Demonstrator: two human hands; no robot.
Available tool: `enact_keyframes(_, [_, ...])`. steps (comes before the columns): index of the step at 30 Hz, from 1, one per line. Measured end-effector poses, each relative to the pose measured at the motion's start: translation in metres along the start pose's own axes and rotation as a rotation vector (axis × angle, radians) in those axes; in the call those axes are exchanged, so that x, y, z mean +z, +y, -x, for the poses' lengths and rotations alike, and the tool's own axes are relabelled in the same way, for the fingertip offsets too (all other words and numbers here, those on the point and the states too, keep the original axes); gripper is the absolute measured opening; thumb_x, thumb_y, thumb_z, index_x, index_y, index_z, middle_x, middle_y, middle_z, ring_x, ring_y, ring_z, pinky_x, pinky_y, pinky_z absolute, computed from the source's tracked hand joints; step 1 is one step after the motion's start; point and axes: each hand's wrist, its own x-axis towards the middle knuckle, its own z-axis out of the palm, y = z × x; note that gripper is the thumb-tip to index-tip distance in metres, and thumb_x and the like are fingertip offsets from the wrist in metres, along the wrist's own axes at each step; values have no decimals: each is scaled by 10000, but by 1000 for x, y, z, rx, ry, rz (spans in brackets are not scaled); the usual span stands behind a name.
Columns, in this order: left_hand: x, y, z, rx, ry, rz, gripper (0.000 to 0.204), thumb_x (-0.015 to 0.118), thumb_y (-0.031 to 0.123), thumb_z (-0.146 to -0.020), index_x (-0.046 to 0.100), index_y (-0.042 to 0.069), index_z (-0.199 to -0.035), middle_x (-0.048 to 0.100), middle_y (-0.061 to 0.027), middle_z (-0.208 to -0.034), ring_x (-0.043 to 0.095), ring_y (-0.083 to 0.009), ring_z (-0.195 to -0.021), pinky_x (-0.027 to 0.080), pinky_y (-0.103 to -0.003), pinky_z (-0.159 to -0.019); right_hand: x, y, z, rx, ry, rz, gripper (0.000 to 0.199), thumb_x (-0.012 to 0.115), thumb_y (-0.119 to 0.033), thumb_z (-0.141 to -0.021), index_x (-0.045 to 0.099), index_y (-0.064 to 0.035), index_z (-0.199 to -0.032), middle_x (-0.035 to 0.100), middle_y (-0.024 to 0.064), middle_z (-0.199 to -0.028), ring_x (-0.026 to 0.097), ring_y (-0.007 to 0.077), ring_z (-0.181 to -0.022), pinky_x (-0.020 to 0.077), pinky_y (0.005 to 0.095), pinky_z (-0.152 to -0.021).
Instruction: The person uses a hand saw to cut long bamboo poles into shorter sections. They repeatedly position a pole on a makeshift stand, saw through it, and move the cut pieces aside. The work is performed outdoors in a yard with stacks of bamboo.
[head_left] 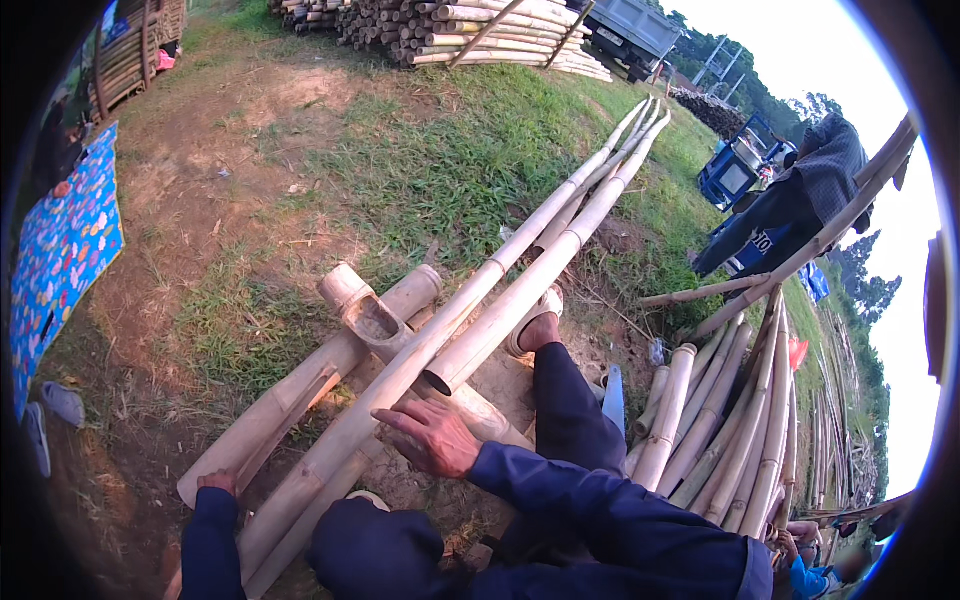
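Observation:
My right hand (435, 437) is beside a long pale bamboo pole (470, 292), its index finger stretched toward the pole and the other fingers loosely bent, holding nothing I can see. Just above it is the hollow cut end of a second long pole (515, 292). My left hand (217, 480) is closed at the lower end of a thick bamboo piece (275, 405) with a long slit; what its fingers grip is hidden. A short bamboo piece with a cut-out notch (375, 322) lies across the thick one. My knees and one sandalled foot are close by.
A saw blade (614, 400) stands by my right leg, beside a heap of bamboo poles (665, 415). A flowered blue sheet (70, 250) and shoes (63, 403) are at left. A bent-over person (825, 180), stacked bamboo (420, 30) and a truck (630, 30) are farther off.

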Motion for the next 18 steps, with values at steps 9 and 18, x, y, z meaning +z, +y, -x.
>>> enact_keyframes(9, [-142,25,169,166,901,-36,250,695,109,-585,520,123,-762,480,-86,-749,542,-292,-681,411,-435,-629,31,-105,-140,-358,-303,364,314,641,-303,-868,709,-88,-1086,694,91,-919,660,264,-983,451,466,-996])
enact_keyframes(18, [-68,-1,231,-209,435,370,633,863,513,-708,655,139,-1174,658,-73,-1139,628,-312,-1096,460,-449,-994,43,-59,-81,-296,-334,344,153,702,-185,-858,613,-110,-958,690,148,-848,700,378,-748,532,497,-624])
